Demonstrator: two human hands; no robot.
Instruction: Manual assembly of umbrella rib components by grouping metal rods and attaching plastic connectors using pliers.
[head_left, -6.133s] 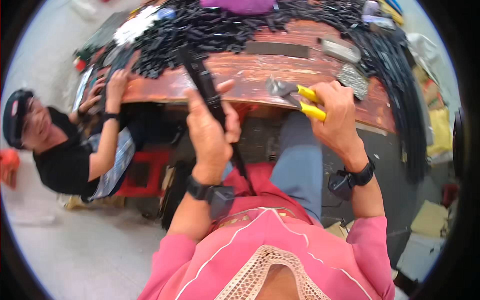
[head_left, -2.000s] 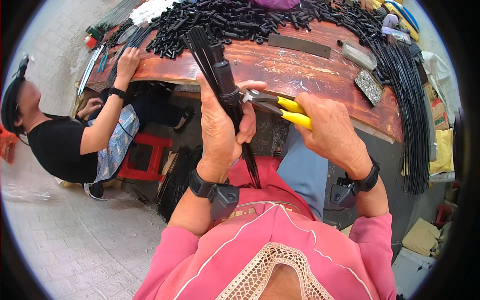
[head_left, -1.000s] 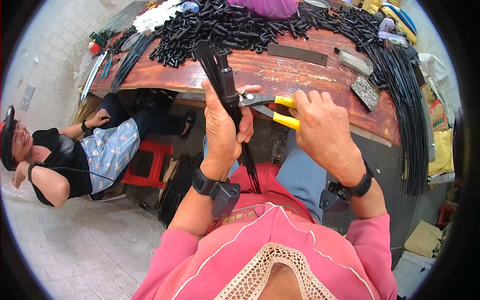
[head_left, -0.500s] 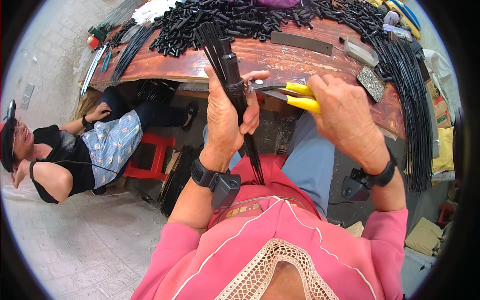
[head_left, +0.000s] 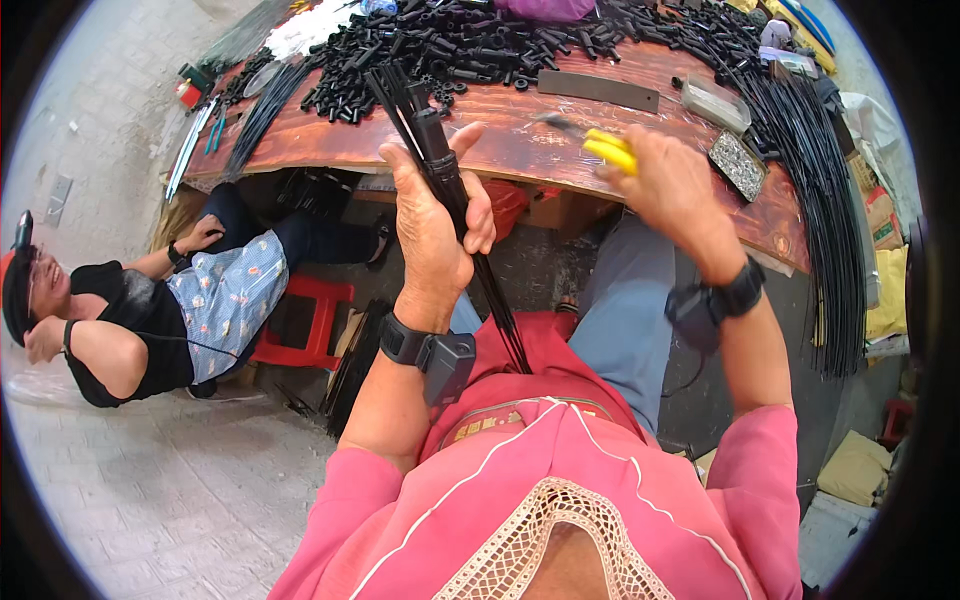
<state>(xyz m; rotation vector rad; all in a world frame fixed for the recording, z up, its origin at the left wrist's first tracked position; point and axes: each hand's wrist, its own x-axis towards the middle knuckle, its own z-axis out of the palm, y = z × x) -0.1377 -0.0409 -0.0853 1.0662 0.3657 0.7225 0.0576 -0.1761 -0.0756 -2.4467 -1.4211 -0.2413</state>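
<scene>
My left hand is closed around a bundle of thin black rods, which stands nearly upright over my lap. Black tubular fittings sit on the bundle just above my fingers, and rod ends fan out over the table edge. In my right hand are pliers with yellow handles. Their dark jaws are smeared by motion and point left over the table, apart from the bundle.
On the reddish wooden table lie a heap of black tubular parts, a flat metal bar, a clear box and a speckled block. Long black rods hang over its right side. A person sits at left beside a red stool.
My right hand has drawn the pliers up and away from the fittings. My left hand has shifted slightly left with the bundle, its fingers still wrapped round it.
</scene>
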